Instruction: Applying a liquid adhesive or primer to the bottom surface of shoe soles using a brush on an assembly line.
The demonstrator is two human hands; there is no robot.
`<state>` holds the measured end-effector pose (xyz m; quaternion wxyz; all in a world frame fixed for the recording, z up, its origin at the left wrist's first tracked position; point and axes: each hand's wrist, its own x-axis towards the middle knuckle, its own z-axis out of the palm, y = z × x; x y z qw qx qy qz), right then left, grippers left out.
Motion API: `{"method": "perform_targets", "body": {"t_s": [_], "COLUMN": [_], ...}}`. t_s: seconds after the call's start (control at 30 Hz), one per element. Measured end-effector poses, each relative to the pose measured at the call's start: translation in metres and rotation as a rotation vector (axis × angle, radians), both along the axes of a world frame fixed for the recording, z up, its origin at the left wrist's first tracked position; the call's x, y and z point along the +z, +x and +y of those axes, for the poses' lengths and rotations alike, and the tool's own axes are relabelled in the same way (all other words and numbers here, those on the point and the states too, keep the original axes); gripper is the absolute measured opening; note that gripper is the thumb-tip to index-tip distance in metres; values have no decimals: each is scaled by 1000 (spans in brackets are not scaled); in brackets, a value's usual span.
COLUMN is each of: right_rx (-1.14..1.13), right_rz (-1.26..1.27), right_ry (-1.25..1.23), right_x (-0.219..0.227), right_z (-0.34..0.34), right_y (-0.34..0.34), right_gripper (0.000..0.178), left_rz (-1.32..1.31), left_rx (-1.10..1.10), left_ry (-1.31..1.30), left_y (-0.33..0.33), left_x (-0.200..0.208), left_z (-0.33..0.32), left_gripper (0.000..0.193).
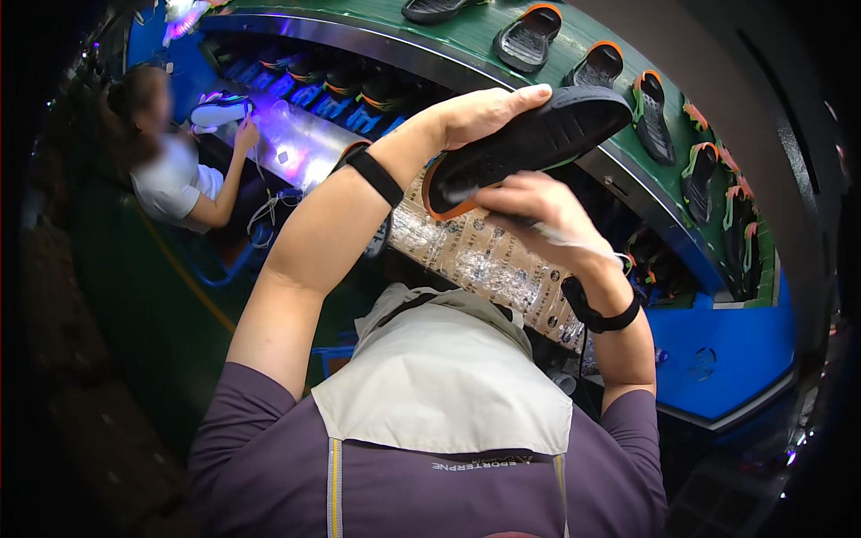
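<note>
My left hand (pixel 489 117) is closed on a black shoe sole (pixel 547 130) with an orange rim at its near end. The sole is held tilted above the workbench, thumb along its upper edge. At the orange-rimmed end my right hand (pixel 543 211) has curled fingers against the sole, smeared by motion. A whitish blur (pixel 460 194) shows on the sole by the fingertips. Something thin and white runs under the right palm toward the wrist; what those fingers hold is too blurred to name.
Behind the sole a green conveyor (pixel 574 85) carries several black soles with orange and green rims. Below it, shoes stand on a lower metal line (pixel 309 148). A cardboard-covered bench (pixel 484 264) lies under my hands. At the left a co-worker (pixel 175 170) handles a shoe under violet light.
</note>
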<state>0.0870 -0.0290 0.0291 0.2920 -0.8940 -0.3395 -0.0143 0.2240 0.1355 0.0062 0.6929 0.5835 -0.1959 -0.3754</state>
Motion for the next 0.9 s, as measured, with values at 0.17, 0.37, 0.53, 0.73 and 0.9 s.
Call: {"method": "perform_targets", "body": {"t_s": [0.17,0.37,0.53,0.73,0.9], "right_rx": [231,199,175,-371,-632], "right_rz": [41,-120,30,312,350], "right_ry": [-42,-109,14,507,719], "right_x": [4,-24,-8,-58,-121], "right_z": [-4,1,-7,-35,-65], "right_y": [-2,-1,-3,-13,-20], "right_gripper": [32,34,32,23,18], "left_rz": [-272,-274,-266,263,888], "left_rx": [-52,-57,92,401,216], "left_ry": [335,303,354,-691,-617], "left_y": [-5,-7,2,-31,-101], "left_x": [12,9,-22,-121,-251], "left_z": [-4,-4,20,81,151], "left_gripper": [75,78,78,87,102]}}
